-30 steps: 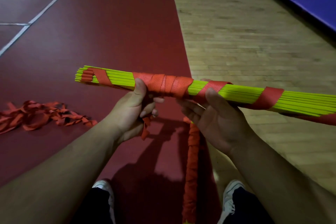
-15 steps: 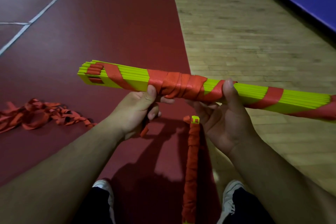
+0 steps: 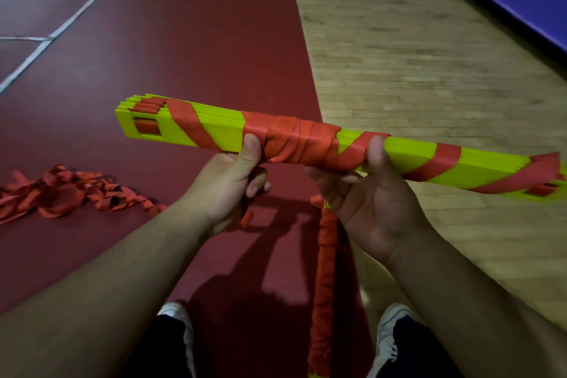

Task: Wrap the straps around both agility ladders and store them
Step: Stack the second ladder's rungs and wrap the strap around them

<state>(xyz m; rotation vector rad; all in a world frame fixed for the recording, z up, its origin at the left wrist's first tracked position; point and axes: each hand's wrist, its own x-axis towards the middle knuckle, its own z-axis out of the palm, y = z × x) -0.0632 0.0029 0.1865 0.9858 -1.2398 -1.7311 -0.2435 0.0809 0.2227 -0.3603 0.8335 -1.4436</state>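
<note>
Red floor (image 3: 199, 24) | loose straps (image 3: 70, 190) left; second ladder (image 3: 324, 270), apparently wrapped, below held ladder (image 3: 225, 132)

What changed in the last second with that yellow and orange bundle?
The ladder bundle rolled toward the person, so its broad face with the slot now shows instead of slat edges. The right hand, open beneath it before, now grips it, thumb on its face. The left hand kept its grip; the loose straps and the other wrapped ladder stayed put.

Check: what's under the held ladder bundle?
The left hand and right hand grip the ladder bundle from below. A second wrapped ladder lies on the floor beneath, far end partly behind the right hand.
</note>
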